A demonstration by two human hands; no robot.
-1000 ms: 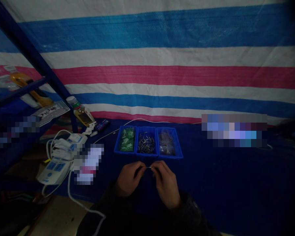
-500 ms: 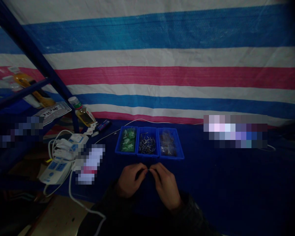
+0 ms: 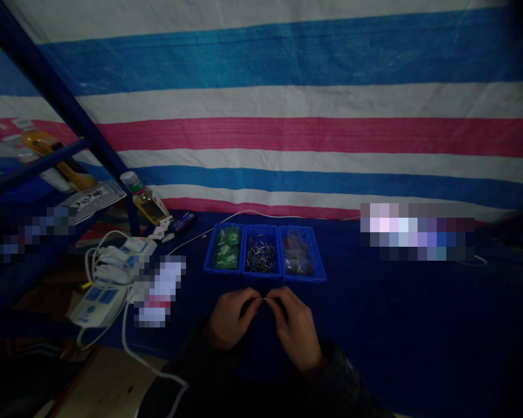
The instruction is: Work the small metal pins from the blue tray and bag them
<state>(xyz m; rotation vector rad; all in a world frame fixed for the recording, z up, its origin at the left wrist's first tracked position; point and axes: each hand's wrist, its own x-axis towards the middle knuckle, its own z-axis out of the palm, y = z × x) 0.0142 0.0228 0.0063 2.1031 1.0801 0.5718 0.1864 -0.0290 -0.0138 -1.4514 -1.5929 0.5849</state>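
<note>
**Q:** What do the hands show?

**A:** Left hand (image 3: pixel 232 319) and right hand (image 3: pixel 295 332) are curled and nearly meet, fingers pinched inward; between their fingertips (image 3: pixel 253 299) they hold a thin silvery metal pin (image 3: pixel 265 299), level, above a dark blue cloth (image 3: pixel 375 313).

**Q:** What lies nearest the hands?

**A:** Just ahead stand three rectangular blue plastic trays (image 3: pixel 261 277), side by side; the left holds green pieces (image 3: pixel 226 248), too small to name; the middle, loose silvery metal pins (image 3: pixel 260 253); the right, brownish items (image 3: pixel 297 255) in clear wrapping.

**Q:** And further off?

**A:** Left of the trays lie white power strips (image 3: pixel 98 302) with white cables; behind, a striped woven tarpaulin (image 3: pixel 287 98) hangs.
</note>
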